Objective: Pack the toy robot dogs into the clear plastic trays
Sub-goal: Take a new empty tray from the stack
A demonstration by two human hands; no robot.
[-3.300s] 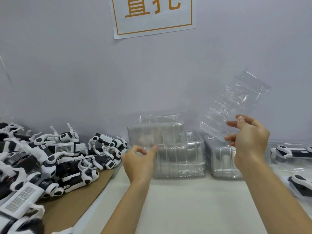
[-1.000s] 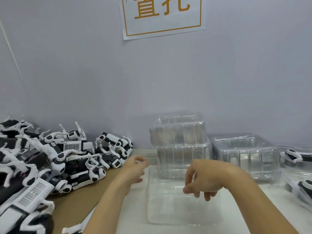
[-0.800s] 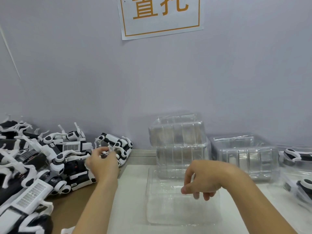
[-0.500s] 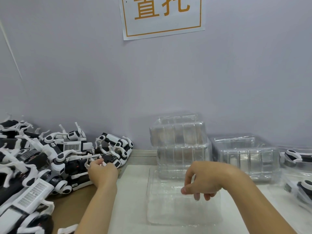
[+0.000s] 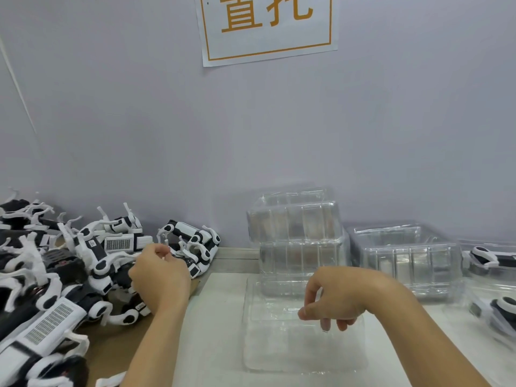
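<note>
left hand (image 5: 159,277) reaches into the dogs (image 5: 92,263), fingers curled, grip unclear; right hand (image 5: 335,298) hangs loosely curled, holding nothing, over the tray (image 5: 279,347)

Your left hand (image 5: 159,277) covers whatever its fingertips have hold of in the dog pile (image 5: 69,263) at 9 o'clock; can't tell which dog, or if it's gripped at all. Pile runs off the left & bottom edges. At 3 o'clock, the packed dogs (image 5: 491,280) are cut by the right edge, lower one blurred. Wall sign (image 5: 268,26) at 12 is cropped at the top. Flat tray (image 5: 282,347) under your right hand (image 5: 335,300): compartments too faint to make out. Your r. fingertips blur.
</note>
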